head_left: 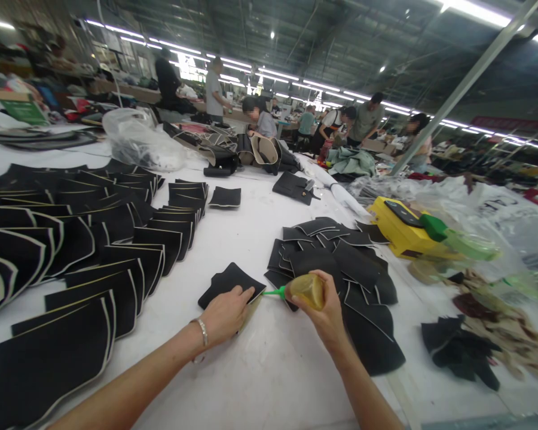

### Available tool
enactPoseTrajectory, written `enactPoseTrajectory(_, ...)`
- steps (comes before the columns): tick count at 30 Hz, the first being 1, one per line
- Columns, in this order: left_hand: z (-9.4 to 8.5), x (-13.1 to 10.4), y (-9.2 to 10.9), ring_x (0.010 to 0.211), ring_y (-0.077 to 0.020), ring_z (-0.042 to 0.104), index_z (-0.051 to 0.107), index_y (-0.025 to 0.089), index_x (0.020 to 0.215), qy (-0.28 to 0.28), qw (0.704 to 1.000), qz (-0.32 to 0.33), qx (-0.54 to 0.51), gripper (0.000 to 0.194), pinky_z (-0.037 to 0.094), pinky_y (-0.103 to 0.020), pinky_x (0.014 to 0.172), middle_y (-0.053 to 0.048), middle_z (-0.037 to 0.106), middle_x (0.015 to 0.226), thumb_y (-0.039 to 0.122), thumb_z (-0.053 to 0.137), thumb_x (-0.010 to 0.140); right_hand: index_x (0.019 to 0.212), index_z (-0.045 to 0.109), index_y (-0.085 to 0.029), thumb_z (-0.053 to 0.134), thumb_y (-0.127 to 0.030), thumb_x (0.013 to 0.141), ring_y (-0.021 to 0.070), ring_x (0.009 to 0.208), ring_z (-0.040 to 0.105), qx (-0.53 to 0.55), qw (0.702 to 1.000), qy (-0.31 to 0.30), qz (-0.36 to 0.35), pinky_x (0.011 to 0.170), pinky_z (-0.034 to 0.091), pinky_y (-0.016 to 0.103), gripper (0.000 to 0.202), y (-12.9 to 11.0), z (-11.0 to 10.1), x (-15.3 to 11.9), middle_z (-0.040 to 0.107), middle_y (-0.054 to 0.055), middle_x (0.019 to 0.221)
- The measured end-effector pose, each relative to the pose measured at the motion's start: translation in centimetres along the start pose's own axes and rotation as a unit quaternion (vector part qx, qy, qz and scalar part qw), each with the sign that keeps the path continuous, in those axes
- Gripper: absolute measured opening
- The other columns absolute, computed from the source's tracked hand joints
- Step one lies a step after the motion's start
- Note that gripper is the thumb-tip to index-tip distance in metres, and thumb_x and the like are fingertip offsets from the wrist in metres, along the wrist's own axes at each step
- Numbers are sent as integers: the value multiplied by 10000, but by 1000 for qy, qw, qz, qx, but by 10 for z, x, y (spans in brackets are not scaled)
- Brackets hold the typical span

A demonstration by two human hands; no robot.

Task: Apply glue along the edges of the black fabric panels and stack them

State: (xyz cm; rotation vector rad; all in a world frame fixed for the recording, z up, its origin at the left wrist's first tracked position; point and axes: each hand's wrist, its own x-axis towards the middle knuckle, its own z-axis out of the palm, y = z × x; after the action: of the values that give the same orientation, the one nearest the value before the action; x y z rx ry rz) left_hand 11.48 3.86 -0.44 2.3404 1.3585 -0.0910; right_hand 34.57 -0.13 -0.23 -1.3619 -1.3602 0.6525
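My right hand (pixel 320 307) is wrapped round a squeeze bottle (pixel 308 291) of amber liquid, probably glue. Its thin green nozzle points left and meets the edge of a black leather-like piece (pixel 228 283). On that piece rests my left hand (pixel 228 313), fingers over its near right part, gripping it by the edge; the thumb is mostly hidden. A yellowish strip of the piece's edge shows beside the fingers. Just right of the nozzle lies a loose heap of similar black pieces (pixel 316 263), partly behind the bottle and right hand.
Overlapping rows of black pieces (pixel 54 352) with pale edges cover the left side of the white table (pixel 251 382). At right are a yellow box (pixel 397 230), clear plastic bags (pixel 497 221) and dark scraps (pixel 459 346). Further back lie a black flap piece (pixel 293 187) and several people working.
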Motion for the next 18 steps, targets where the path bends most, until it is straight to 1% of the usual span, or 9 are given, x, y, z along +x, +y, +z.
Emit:
enactPoseTrajectory(3, 0, 0, 0, 876, -241, 644, 390, 143, 1439, 2, 1000, -5, -1, 521, 474, -355, 767, -139, 595, 1116, 255, 268, 945, 1143, 514, -252, 815, -404, 686, 217, 858, 571, 18, 999, -44, 18, 768, 454, 316, 568, -2, 2, -8, 584, 5, 982)
enactPoseTrajectory(5, 0, 0, 0, 878, -244, 644, 393, 147, 1438, 2, 1000, -8, -3, 522, 474, -357, 765, -138, 595, 1121, 253, 273, 942, 1142, 514, -250, 813, -404, 689, 216, 844, 575, 29, 998, -55, 29, 759, 457, 314, 565, -1, 2, -10, 590, 3, 969)
enactPoseTrajectory(6, -1, 0, 1, 871, -245, 645, 398, 150, 1436, 2, 1000, -9, -4, 522, 474, -360, 762, -135, 596, 1117, 251, 276, 939, 1141, 514, -249, 813, -403, 687, 215, 839, 573, 28, 998, -47, 29, 757, 457, 316, 565, 0, 2, -9, 588, 3, 967)
enactPoseTrajectory(10, -1, 1, 1, 859, -245, 644, 409, 149, 1429, 2, 1000, -7, -9, 523, 472, -368, 766, -130, 600, 1101, 245, 278, 931, 1136, 509, -244, 812, -404, 683, 219, 852, 559, -4, 1000, 21, 4, 778, 456, 339, 568, 4, -1, -3, 570, 14, 990)
enactPoseTrajectory(11, -1, 1, 1, 863, -244, 643, 407, 146, 1431, 1, 1000, -7, -11, 525, 471, -366, 771, -131, 600, 1105, 247, 276, 932, 1135, 511, -245, 811, -402, 684, 219, 856, 559, -10, 1000, 27, 0, 783, 458, 343, 565, 3, -1, -3, 570, 16, 995)
enactPoseTrajectory(13, -1, 1, 1, 874, -239, 642, 401, 147, 1435, -1, 1000, -10, -16, 527, 469, -356, 778, -132, 599, 1114, 251, 272, 935, 1134, 519, -246, 811, -400, 682, 219, 847, 567, -9, 1000, 15, 6, 776, 468, 343, 560, 1, 0, -6, 578, 17, 989)
enactPoseTrajectory(16, -2, 0, 1, 887, -242, 642, 394, 149, 1442, -3, 1000, -14, -24, 533, 467, -354, 784, -132, 601, 1113, 259, 272, 934, 1125, 538, -241, 827, -396, 657, 220, 811, 586, 42, 998, -33, 43, 745, 492, 338, 572, -3, 3, -15, 609, 14, 940)
enactPoseTrajectory(18, -4, 0, 0, 897, -248, 641, 391, 142, 1444, -5, 999, -17, -33, 540, 467, -364, 797, -137, 602, 1120, 261, 275, 930, 1106, 559, -235, 832, -385, 649, 223, 798, 607, 118, 989, -31, 82, 726, 515, 346, 553, -3, 6, -16, 634, 15, 910)
